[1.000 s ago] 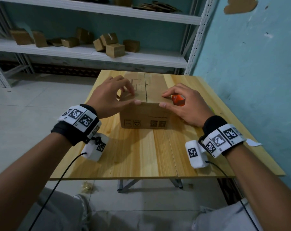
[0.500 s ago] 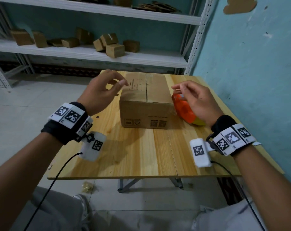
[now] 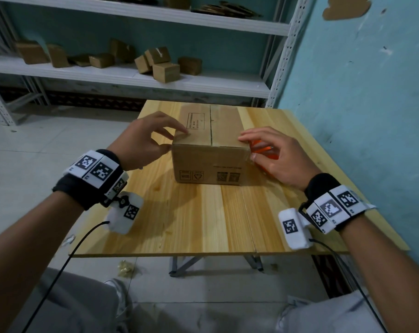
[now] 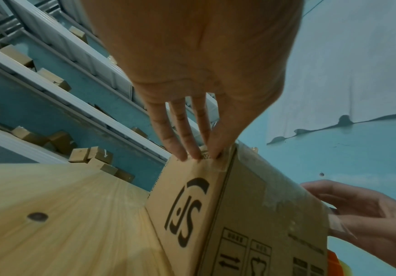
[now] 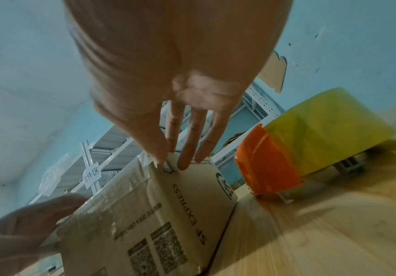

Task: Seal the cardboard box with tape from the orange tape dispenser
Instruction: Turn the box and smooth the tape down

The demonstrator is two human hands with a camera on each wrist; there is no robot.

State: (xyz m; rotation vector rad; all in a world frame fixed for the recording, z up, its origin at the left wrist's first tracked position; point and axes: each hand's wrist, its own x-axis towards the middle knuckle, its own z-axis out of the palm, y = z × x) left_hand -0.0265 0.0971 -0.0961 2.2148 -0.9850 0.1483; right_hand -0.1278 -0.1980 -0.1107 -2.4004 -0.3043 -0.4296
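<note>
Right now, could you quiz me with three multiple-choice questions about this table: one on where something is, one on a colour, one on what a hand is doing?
1. Where is the tape dispenser?
A. on top of the box
B. on the table by the box's right side
C. on the shelf

2. What colour is the roll of tape on it?
A. yellow
B. black
C. red

3. What is the left hand doing?
A. gripping the dispenser
B. resting flat on the table
C. touching the cardboard box at its top left edge

Answers:
1 B, the right wrist view shows it standing beside the box.
2 A, the roll looks yellow there.
3 C, its fingertips meet the box's upper edge.
</note>
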